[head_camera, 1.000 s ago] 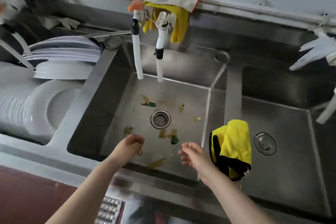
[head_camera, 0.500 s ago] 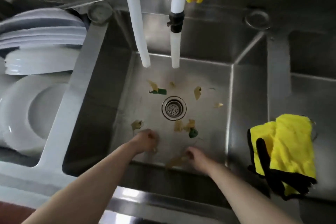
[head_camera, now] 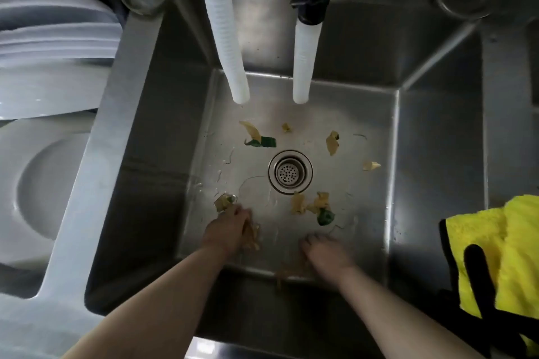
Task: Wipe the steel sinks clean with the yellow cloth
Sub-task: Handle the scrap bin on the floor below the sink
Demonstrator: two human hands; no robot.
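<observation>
While the yellow cloth (head_camera: 501,259) lies folded with its black trim over the divider at the right edge, both hands are down on the floor of the middle steel sink (head_camera: 291,224); left hand (head_camera: 230,230) curls round yellowish scraps (head_camera: 253,237); right hand (head_camera: 326,251) is blurred, grip cannot be told; more scraps ring the drain strainer (head_camera: 290,172); white plates (head_camera: 49,114) fill the left basin.
</observation>
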